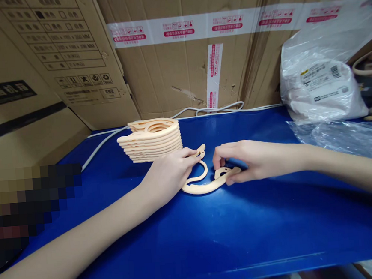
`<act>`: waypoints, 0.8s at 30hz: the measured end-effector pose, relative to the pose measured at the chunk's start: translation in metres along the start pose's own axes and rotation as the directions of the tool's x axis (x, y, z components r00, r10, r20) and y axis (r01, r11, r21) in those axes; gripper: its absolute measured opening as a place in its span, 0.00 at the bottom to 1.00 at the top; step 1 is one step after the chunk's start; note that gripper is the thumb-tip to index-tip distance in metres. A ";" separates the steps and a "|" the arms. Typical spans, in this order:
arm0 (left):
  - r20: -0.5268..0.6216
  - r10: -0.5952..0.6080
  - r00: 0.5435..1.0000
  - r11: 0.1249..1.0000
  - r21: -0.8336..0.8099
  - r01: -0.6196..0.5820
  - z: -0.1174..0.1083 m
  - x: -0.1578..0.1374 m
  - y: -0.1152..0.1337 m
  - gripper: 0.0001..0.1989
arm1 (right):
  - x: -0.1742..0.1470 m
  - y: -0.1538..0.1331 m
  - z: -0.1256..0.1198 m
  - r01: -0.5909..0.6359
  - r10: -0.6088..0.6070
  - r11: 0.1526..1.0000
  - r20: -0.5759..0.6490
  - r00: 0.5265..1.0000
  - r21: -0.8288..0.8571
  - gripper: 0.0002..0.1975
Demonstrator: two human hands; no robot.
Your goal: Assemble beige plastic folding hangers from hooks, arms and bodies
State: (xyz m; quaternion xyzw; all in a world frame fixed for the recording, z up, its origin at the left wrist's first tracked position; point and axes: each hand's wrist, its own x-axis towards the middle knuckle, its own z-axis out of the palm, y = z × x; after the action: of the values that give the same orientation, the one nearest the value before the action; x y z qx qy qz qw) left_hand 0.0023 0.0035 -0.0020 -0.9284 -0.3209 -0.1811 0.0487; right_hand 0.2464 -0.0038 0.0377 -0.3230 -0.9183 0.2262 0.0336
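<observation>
My left hand point(167, 173) pinches one end of a cream curved plastic piece point(204, 188) between thumb and fingers. That end has small holes and pokes out past the fingertips. With thumb and bent fingers, my right hand point(250, 160) grips the other end, where a small holed loop shows. A thin ring-shaped curve runs between the two hands, low over the blue tabletop point(261, 236). Whether this is one piece or two overlapping ones I cannot tell. Just behind my left hand rises a neat stack of matching cream pieces point(154, 146).
Cardboard boxes point(168, 72) wall off the back and left. A white cable point(219, 110) runs along the table's rear edge. At right sit a white plastic bag with a label point(326, 87) and clear wrap point(343, 138). A pixelated patch covers the left edge.
</observation>
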 end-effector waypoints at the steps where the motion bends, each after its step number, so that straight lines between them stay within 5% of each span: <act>1: 0.003 -0.002 1.000 1.000 -0.006 0.002 0.000 0.000 0.000 0.16 | 0.001 0.003 -0.001 -0.005 0.005 1.000 -0.004 1.000 0.014 0.11; 17: 0.040 0.001 0.999 0.967 -0.254 0.009 0.001 -0.001 -0.004 0.15 | 0.007 0.020 0.000 0.059 -0.046 0.988 -0.088 0.995 0.145 0.11; 24: 0.057 0.026 0.998 0.967 -0.255 -0.010 0.004 0.000 -0.007 0.15 | 0.005 0.022 -0.001 0.073 -0.069 0.997 -0.176 0.982 0.020 0.10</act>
State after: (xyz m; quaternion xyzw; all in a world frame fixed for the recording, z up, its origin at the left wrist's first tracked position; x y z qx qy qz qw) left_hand -0.0011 0.0097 -0.0061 -0.9348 -0.2879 -0.1924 -0.0786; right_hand 0.2549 0.0148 0.0286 -0.3083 -0.9197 0.2075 0.1264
